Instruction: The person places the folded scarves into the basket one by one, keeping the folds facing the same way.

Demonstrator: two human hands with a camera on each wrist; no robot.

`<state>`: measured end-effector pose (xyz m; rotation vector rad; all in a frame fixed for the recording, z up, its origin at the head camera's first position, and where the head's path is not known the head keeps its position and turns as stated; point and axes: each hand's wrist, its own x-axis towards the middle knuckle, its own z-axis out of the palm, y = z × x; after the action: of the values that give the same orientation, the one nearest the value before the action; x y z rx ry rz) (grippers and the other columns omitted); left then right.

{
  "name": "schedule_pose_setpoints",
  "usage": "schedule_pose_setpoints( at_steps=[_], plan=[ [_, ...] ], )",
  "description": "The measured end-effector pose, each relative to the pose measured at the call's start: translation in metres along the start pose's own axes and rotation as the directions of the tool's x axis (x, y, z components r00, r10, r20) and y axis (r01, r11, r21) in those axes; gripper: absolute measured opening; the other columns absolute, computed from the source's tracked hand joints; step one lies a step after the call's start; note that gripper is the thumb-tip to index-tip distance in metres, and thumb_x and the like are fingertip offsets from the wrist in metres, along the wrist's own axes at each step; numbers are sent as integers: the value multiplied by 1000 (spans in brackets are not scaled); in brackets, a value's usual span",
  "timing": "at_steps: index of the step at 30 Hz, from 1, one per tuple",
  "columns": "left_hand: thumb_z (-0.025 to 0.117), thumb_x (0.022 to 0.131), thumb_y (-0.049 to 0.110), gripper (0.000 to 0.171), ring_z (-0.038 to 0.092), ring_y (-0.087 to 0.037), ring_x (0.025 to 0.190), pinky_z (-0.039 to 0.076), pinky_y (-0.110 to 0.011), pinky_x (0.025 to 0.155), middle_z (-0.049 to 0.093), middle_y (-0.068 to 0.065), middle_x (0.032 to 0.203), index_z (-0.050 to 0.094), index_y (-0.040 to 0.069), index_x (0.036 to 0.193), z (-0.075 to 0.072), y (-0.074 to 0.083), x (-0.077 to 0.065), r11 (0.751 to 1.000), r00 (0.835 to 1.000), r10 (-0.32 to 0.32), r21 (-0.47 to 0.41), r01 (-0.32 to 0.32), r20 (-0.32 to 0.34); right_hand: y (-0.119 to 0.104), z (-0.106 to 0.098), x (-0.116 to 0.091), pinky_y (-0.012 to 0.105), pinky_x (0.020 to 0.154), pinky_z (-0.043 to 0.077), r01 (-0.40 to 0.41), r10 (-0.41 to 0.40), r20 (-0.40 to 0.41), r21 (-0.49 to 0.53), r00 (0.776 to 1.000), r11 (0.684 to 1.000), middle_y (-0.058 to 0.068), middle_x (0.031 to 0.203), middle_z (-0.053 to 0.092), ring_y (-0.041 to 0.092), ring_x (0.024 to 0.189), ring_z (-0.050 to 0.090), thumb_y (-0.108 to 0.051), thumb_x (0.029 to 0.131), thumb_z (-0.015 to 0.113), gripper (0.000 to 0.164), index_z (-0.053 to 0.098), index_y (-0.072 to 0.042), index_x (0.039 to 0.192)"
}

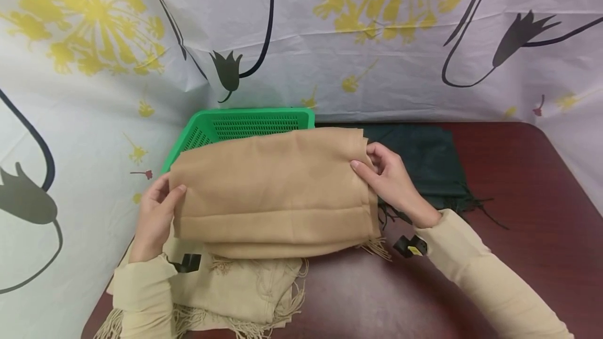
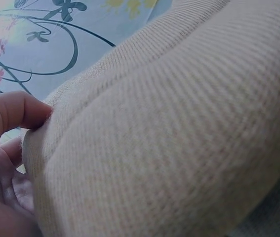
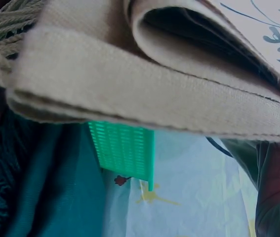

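A folded tan scarf with a short fringe at its lower right corner is held up between both hands. My left hand pinches its left edge, thumb in front and fingers behind. At the opposite edge my right hand pinches the upper right part in the same way. In the left wrist view the tan cloth fills most of the picture beside the thumb. Its stacked layers and a rolled fold show in the right wrist view. Below, on the left, lies a cream fringed scarf, partly hidden.
Behind the tan scarf stands a green plastic basket with slotted walls, its front hidden. A dark green fringed scarf lies folded at the back of the dark red table. White patterned cloth hangs along the back and left side.
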<state>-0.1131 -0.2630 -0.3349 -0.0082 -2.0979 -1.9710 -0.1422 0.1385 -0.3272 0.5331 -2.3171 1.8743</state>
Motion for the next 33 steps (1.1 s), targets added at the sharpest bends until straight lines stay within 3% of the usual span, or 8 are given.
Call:
schedule_pose_setpoints(
  at_steps=[8,19,26,33],
  plan=[
    [52,87,1,23,50,-10,84,43,-16,67,55,0,97,58,8,108,-1,0,2,1000,1000,-24,11,24,-8,5,3,4,24,47,45,2,-1,-19,28,1000,1000,10,72,61,11,55,59,-4,85,57,15,52,5,95],
    [55,85,1,21,49,-10,83,41,-16,67,56,0,94,60,7,104,-2,4,13,999,998,4,45,-1,-64,1,9,7,23,47,44,5,-4,-34,30,999,1000,14,74,60,11,55,58,-4,85,57,13,51,5,94],
    [56,86,7,22,48,-11,83,41,-16,67,55,0,95,58,6,108,-4,10,17,997,1000,-8,78,11,-30,-18,12,8,21,45,41,12,-11,-35,10,999,1000,16,71,57,8,50,53,3,85,54,9,48,8,91],
    [56,86,6,20,48,-11,89,40,-16,72,55,1,99,59,9,105,-5,14,26,998,1000,8,57,-7,-15,-21,13,13,21,45,41,4,-4,-36,19,999,1000,15,72,57,9,51,54,3,85,53,9,48,7,90]
  ],
)
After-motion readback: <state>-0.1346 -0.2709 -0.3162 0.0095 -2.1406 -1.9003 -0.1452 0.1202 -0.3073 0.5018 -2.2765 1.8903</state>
